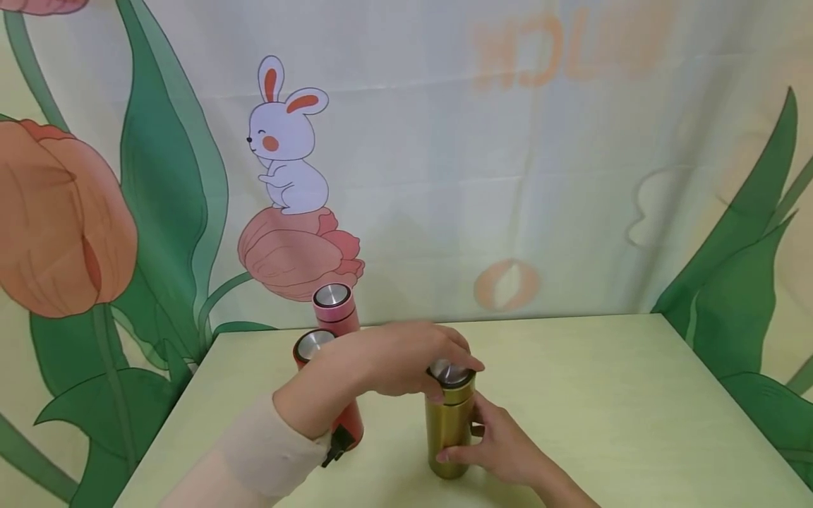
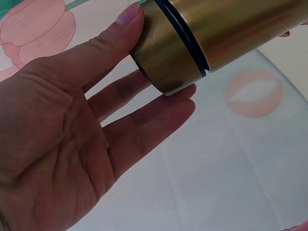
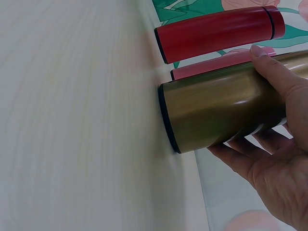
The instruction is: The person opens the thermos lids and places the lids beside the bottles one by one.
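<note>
A gold thermos flask with a silver-topped lid stands upright on the table. My left hand reaches over from the left and grips the lid, its thumb on one side and fingertips on the other in the left wrist view. Lower down, my right hand holds the flask's body from the right, thumb across the front. A thin dark line parts the gold lid from the body. The left forearm hides part of a red thermos flask behind it.
Behind the red flask, a pink thermos flask stands near the table's back edge. A small black clip-like piece shows by the left sleeve. The pale table ends at a printed curtain with tulips and a rabbit.
</note>
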Available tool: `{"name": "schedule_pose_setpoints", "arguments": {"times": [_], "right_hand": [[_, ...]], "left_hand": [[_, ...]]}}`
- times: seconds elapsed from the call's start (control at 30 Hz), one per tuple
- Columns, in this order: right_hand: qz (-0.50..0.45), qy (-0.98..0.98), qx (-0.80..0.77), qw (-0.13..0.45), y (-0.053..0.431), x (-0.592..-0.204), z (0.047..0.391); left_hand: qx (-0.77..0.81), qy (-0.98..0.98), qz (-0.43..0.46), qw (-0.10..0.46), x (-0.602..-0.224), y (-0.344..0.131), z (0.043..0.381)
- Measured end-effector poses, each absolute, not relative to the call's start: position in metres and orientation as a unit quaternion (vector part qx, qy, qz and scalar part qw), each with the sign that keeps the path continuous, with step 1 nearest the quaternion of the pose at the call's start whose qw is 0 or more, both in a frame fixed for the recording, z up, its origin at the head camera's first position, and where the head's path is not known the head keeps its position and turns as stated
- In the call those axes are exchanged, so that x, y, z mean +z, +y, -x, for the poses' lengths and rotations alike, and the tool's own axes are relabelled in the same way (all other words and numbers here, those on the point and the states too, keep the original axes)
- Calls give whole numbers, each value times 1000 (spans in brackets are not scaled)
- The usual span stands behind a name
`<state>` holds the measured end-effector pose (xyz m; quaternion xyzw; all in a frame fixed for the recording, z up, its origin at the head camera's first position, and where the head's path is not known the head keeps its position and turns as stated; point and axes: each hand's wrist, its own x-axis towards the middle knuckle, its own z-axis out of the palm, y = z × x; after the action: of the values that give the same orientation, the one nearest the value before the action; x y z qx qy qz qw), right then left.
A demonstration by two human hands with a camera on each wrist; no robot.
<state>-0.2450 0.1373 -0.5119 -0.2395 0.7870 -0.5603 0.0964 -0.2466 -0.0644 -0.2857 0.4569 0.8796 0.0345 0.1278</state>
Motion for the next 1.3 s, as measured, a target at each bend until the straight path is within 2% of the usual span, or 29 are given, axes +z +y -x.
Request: {"name": "schedule_pose_setpoints", "arguments": {"times": [0.63, 0.97, 1.3], "right_hand": [[237, 786, -562, 101, 139, -512, 245], [245, 785, -562, 93, 138, -512, 244], [250, 788, -556, 86, 137, -510, 242]], "left_hand": [[-7, 921, -378, 96, -283, -46, 240], [-19, 928, -371, 40, -287, -43, 240], [-13, 942, -335, 14, -291, -36, 240]]}}
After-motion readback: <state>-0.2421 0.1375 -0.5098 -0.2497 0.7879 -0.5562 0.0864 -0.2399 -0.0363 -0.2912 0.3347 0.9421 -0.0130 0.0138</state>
